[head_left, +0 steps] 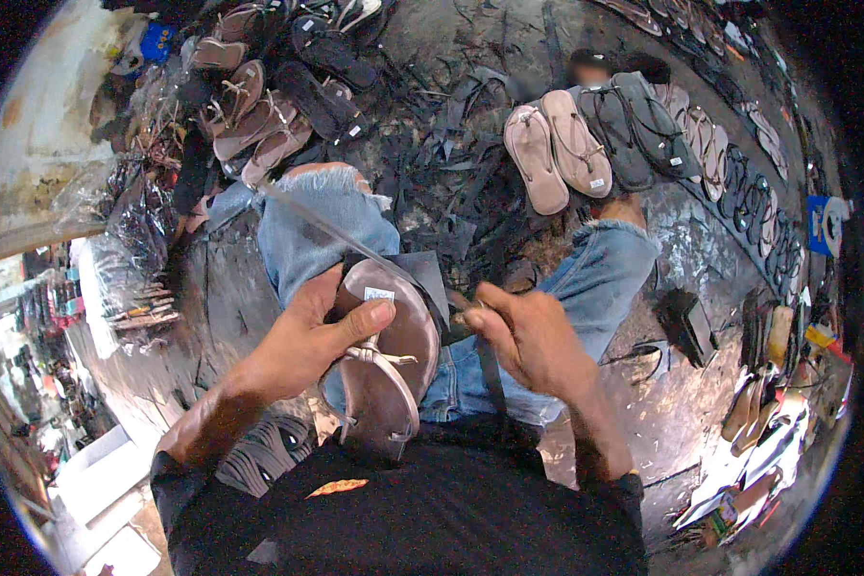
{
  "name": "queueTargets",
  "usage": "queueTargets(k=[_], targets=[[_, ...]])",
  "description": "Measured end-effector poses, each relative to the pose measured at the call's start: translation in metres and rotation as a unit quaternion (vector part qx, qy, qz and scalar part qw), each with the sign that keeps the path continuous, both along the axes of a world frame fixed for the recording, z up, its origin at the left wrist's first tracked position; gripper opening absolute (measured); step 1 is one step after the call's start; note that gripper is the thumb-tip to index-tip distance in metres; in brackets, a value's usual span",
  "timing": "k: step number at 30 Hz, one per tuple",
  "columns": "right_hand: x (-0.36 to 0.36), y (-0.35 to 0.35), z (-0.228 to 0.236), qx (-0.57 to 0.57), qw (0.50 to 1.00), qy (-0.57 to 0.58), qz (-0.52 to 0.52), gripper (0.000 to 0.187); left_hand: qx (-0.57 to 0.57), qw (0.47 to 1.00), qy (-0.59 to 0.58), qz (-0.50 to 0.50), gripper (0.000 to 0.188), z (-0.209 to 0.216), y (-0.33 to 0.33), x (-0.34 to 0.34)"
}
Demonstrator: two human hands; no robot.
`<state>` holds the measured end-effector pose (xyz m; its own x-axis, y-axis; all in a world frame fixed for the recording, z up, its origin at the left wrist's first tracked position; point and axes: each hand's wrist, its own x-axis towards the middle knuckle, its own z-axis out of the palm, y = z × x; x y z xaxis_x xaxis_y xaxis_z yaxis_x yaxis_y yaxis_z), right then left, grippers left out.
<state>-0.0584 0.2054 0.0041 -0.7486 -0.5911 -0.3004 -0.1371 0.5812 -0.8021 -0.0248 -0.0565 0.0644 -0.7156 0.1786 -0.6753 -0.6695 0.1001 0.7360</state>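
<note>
Sandal [374, 389], apparently strapped already, is clasped at its left edge by the left hand [326, 336], the right hand [528, 331] at its right, a dark sheet [430, 278] jutting past it seemingly still untrimmed, and near its far end the slim blade [326, 226] the right hand grips.

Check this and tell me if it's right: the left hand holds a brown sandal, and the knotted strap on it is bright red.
Wrong strap colour: the head view shows the knotted strap is pale beige. The left hand does hold a brown sandal.
</note>
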Motion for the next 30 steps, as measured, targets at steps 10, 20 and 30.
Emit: queueTargets(k=[10, 20, 30], targets=[[-0.082, -0.012, -0.032, -0.272, 0.929, -0.117, -0.222, 0.052, -0.043, 0.983, 0.041, 0.175, 0.041, 0.017, -0.003, -0.013], [0.093, 0.029, -0.030, -0.217, 0.933, 0.053, -0.283, 0.039, 0.392, 0.786, 0.094, 0.468, 0.024, -0.013, 0.078, -0.009], [0.116, 0.058, -0.042, 0.009, 0.972, 0.020, -0.234, 0.043, 0.315, 0.862, 0.140, 0.372, 0.026, -0.047, 0.076, 0.029]])
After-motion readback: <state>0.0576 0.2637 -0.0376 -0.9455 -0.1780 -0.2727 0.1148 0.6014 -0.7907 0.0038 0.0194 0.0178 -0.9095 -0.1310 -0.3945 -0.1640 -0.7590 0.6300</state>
